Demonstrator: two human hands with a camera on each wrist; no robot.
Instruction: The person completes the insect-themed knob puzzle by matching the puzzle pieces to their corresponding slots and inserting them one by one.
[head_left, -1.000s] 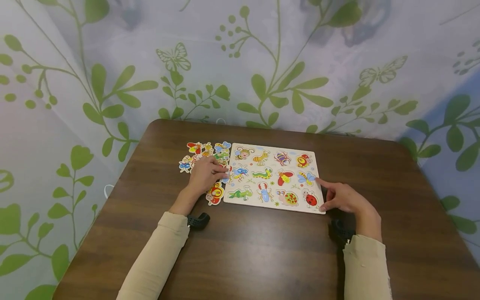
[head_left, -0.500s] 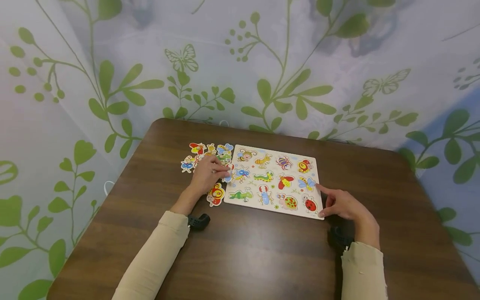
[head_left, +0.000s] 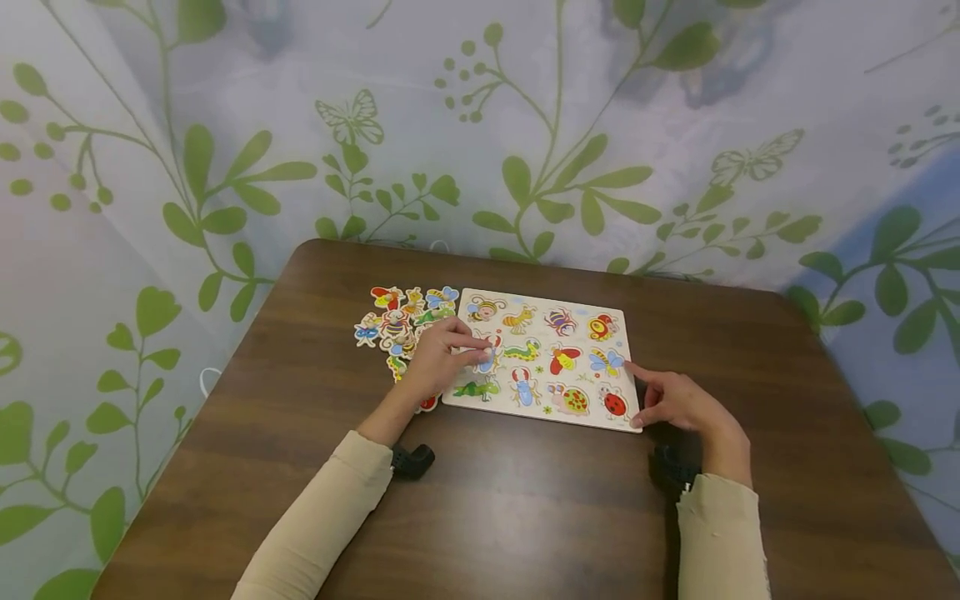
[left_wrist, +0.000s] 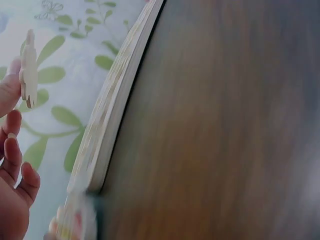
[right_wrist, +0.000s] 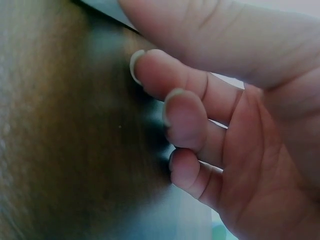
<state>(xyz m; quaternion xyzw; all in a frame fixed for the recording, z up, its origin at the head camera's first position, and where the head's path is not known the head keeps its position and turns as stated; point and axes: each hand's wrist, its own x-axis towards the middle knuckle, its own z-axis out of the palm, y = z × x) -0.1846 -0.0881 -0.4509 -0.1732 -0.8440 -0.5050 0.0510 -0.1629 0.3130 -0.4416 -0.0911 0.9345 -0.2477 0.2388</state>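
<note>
Beetle piece (head_left: 487, 358), blue with red pincers, is pinched between thumb and forefinger of the left hand (head_left: 442, 358), over the left end of the middle row on the puzzle board (head_left: 585, 357). Fingertips cover part of its body, and it hides most of the printed picture behind it. The left wrist view shows the piece only edge-on, its painted face turned out of sight, with a gap between it and the board's edge. Seen from the head, its long axis runs near to far, pincers pointing to the far side and slightly right. The board's long axis runs left to right, the right end a little nearer.

The right hand (head_left: 678, 400) grasps nothing: its straightened forefinger touches the board's right edge, and the thumb rests at the near right corner. In the right wrist view that thumb is cut off by the frame, and the other fingers are loosely bent.

Loose insect pieces (head_left: 395, 322) cluster and overlap just left of the board on the brown table (head_left: 510, 517). The left hand and wrist hide several; one red piece (head_left: 427, 404) barely shows.
</note>
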